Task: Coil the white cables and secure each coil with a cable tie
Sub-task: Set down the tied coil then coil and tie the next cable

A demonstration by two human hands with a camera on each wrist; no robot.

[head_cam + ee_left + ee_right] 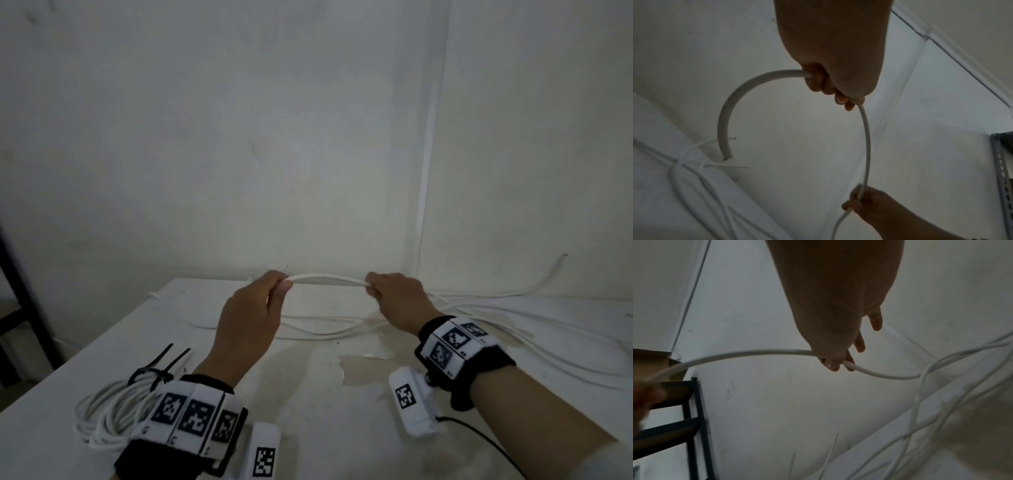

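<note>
While the left hand (253, 308) fingers (818, 81) curl round the cable (329, 278) near its cut end, the right hand (394, 294) pinches it a short way along, so the held span runs left to right between them, lifted above the desk (308, 394). From the right hand the slack trails right across the desk, nearer that hand. A tied coil (113, 414) lies beside the left wrist. No readable writing; only square coded markers on the wristbands (191, 418).
</note>
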